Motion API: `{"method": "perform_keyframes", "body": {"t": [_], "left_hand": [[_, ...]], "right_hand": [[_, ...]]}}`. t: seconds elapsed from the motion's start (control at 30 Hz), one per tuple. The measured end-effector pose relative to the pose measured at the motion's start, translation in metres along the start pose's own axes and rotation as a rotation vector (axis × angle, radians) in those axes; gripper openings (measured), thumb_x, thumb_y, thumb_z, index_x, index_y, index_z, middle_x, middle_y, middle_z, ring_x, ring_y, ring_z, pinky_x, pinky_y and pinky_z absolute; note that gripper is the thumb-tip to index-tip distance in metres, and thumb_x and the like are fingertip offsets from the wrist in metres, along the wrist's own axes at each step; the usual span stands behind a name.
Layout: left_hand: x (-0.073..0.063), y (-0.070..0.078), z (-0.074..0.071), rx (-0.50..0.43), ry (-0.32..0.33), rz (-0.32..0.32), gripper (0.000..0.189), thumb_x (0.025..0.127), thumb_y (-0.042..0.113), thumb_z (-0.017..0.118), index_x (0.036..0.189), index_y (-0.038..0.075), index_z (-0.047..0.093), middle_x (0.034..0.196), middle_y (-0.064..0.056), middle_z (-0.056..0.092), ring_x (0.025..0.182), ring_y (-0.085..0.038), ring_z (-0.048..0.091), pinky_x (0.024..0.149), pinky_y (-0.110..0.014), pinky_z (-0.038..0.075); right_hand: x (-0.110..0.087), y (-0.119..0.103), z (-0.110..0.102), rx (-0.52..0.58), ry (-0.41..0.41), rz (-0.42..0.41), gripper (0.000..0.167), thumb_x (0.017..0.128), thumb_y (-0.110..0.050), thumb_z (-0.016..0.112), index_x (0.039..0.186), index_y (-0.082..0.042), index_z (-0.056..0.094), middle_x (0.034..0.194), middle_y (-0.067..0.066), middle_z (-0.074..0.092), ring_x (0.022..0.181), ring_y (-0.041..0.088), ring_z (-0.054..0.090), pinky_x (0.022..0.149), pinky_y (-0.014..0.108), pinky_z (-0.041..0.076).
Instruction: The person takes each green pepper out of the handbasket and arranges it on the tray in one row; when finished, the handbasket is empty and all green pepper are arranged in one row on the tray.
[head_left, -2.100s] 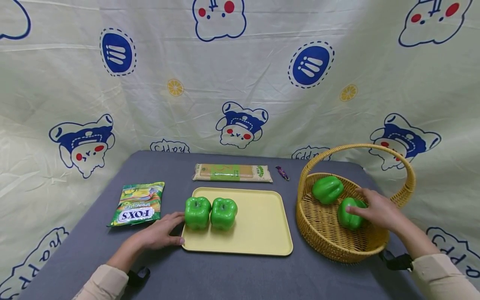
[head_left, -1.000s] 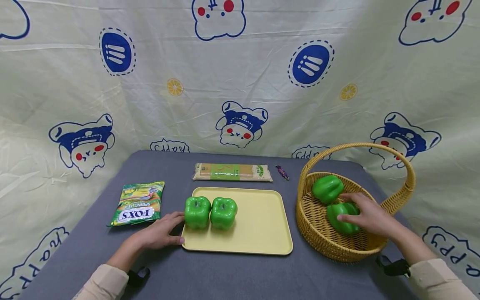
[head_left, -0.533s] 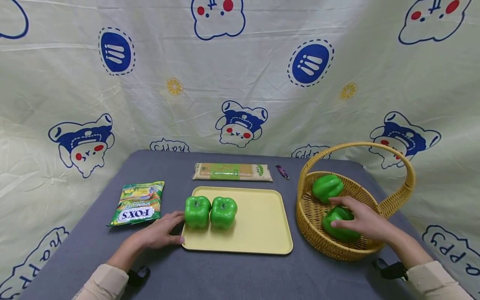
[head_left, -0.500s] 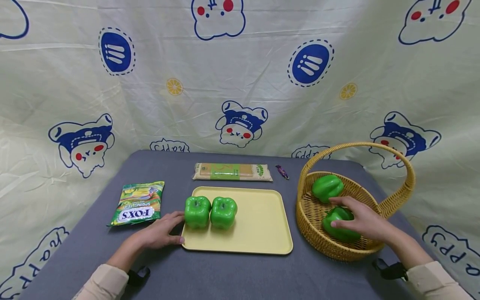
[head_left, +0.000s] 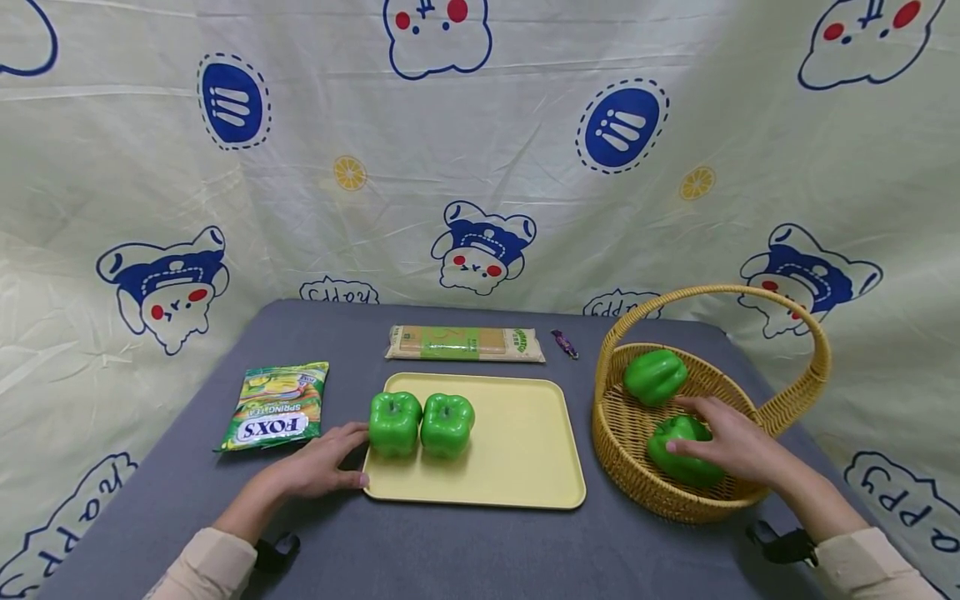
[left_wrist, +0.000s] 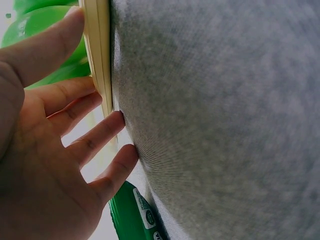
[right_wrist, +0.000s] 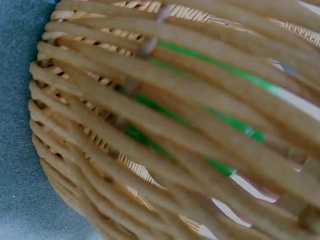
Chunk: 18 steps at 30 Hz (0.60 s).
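In the head view my right hand (head_left: 729,440) reaches over the rim of the wicker basket (head_left: 637,479). Its thumb and fingers hold a green bell pepper (head_left: 678,454) low inside. Another green bell pepper (head_left: 656,377) lies behind it in the same basket. The basket's weave (right_wrist: 115,100) fills the right wrist view and mostly hides that hand; green shows through the gaps. My left hand (head_left: 324,463) touches the left edge of the yellow tray (head_left: 517,442), fingers nearly straight and spread in the left wrist view. Two green bell peppers (head_left: 395,425) stand side by side on the tray's left part.
A FOX'S candy bag (head_left: 277,406) lies left of the tray. Behind the tray is a long noodle packet (head_left: 465,344), with a small purple wrapped candy (head_left: 564,344) at its right. The basket's tall handle (head_left: 712,292) arches over its opening.
My right hand and the pepper under it moved left and nearer inside the basket, then slightly back right since half a second ago. My left hand and the tray stay put.
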<state>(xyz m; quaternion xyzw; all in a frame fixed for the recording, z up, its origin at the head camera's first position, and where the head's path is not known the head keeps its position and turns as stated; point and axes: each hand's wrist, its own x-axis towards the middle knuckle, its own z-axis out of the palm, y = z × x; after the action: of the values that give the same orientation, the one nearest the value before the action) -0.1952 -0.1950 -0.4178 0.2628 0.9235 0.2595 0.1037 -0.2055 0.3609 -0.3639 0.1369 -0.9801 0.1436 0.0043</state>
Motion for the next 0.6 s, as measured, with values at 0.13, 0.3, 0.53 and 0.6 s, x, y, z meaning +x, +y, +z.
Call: {"method": "perform_keyframes", "body": {"t": [0.13, 0.3, 0.53, 0.6], "left_hand": [[-0.0005, 0.0001, 0.0002, 0.01, 0.004, 0.009, 0.067, 0.085, 0.034, 0.068, 0.136, -0.003, 0.045, 0.141, -0.02, 0.043, 0.129, -0.043, 0.039, 0.101, -0.059, 0.035], [-0.0011, 0.0005, 0.0009, 0.017, 0.008, 0.024, 0.068, 0.085, 0.037, 0.067, 0.136, -0.002, 0.045, 0.14, -0.02, 0.043, 0.129, -0.043, 0.039, 0.101, -0.06, 0.035], [-0.0003, 0.0, 0.0003, 0.012, 0.005, 0.006, 0.068, 0.085, 0.037, 0.067, 0.137, -0.001, 0.044, 0.142, -0.019, 0.043, 0.13, -0.042, 0.039, 0.101, -0.06, 0.034], [-0.0001, 0.0, 0.0001, 0.01, 0.003, 0.005, 0.068, 0.085, 0.037, 0.067, 0.137, -0.002, 0.045, 0.141, -0.019, 0.043, 0.13, -0.042, 0.039, 0.101, -0.06, 0.034]], "right_hand": [[-0.0009, 0.0005, 0.0016, -0.019, -0.037, 0.024, 0.08, 0.081, -0.054, 0.066, 0.133, 0.004, 0.047, 0.12, 0.024, 0.057, 0.102, 0.032, 0.057, 0.072, 0.039, 0.046], [-0.0013, 0.0002, 0.0038, -0.026, -0.071, 0.038, 0.082, 0.081, -0.056, 0.065, 0.133, 0.004, 0.046, 0.118, 0.022, 0.058, 0.095, 0.026, 0.057, 0.066, 0.032, 0.042], [-0.0007, -0.0029, 0.0052, -0.023, -0.056, 0.011, 0.082, 0.078, -0.056, 0.068, 0.132, 0.003, 0.047, 0.116, 0.018, 0.06, 0.093, 0.023, 0.057, 0.067, 0.032, 0.042], [-0.0006, -0.0039, 0.0054, -0.024, -0.045, -0.003, 0.081, 0.077, -0.056, 0.069, 0.131, 0.002, 0.048, 0.117, 0.018, 0.06, 0.094, 0.023, 0.057, 0.068, 0.032, 0.043]]}}
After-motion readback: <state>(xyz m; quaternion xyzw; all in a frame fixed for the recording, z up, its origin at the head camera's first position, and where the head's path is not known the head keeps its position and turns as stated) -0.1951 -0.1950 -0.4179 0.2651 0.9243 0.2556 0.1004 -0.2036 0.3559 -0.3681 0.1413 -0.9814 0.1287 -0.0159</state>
